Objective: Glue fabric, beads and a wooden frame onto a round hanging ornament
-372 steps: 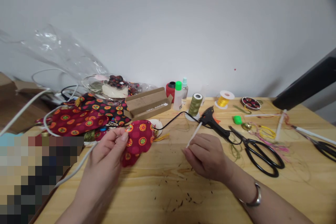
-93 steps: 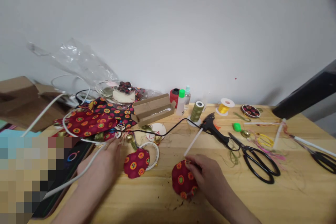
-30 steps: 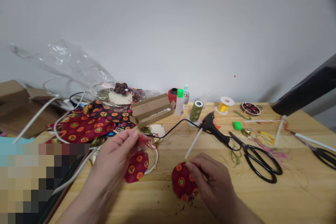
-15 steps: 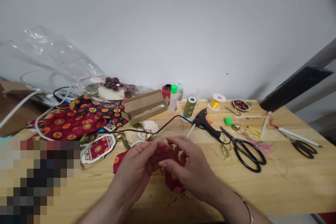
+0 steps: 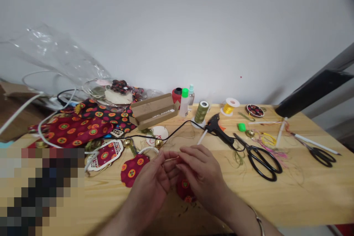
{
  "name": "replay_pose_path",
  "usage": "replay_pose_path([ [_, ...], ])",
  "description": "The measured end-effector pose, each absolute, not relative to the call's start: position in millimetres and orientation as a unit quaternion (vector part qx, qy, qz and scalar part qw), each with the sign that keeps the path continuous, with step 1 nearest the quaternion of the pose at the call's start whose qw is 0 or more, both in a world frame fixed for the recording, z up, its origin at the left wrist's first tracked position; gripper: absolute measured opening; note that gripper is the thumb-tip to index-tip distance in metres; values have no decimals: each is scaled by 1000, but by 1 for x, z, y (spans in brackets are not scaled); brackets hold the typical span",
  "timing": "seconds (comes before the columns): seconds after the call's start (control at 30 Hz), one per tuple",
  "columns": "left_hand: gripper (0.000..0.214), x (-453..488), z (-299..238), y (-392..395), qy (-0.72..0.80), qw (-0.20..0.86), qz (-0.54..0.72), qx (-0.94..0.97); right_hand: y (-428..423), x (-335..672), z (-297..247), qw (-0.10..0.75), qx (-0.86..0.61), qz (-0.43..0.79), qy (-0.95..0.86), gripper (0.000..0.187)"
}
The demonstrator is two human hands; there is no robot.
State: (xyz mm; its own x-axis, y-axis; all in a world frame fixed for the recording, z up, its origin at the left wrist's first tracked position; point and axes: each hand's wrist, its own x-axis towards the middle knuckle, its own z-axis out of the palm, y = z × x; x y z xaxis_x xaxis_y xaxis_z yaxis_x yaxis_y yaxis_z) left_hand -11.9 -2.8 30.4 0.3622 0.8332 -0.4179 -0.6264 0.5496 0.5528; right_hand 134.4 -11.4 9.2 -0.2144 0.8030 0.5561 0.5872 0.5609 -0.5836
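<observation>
My left hand (image 5: 153, 179) is cupped with the palm turned inward, its fingers together and curled at the tips. Against them rest the bent fingers of my right hand (image 5: 203, 173), which wears a bangle. Whatever lies between the fingertips is too small or hidden to make out. Below my right hand, a maroon flower-print fabric piece (image 5: 184, 188) is partly covered. Beside my left hand lies a rounded piece of the same print (image 5: 132, 171), with a white ring-shaped part (image 5: 149, 150) behind it. Dark scraps (image 5: 183, 210) are scattered on the wooden table near the front.
A black glue gun (image 5: 219, 132) with its cord, large black scissors (image 5: 262, 160) and smaller scissors (image 5: 322, 156) lie on the right. Behind stand a green thread spool (image 5: 201, 112), bottles (image 5: 184, 105) and a cardboard box (image 5: 155, 112). Patterned cloth (image 5: 74, 129) is heaped left.
My hands have shifted slightly to the right, uncovering more of the rounded fabric piece on the left. Red strands that showed between my hands are now hidden. My view has tilted a little.
</observation>
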Motion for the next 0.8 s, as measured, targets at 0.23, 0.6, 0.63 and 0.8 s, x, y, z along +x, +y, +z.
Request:
replay_pose_path([
  [0.23,22,-20,28,1,409,794,385,232,-23,157,28,462,-418,231,-748,14],
  [0.6,32,-53,45,99,548,39,10,835,-46,261,46,118,-589,205,-773,22],
  [0.63,32,-51,43,105,540,34,-10,841,-45,262,41,108,-596,195,-771,25],
  [0.8,37,-40,36,122,505,38,-80,858,-40,257,22,152,-620,131,-758,26],
])
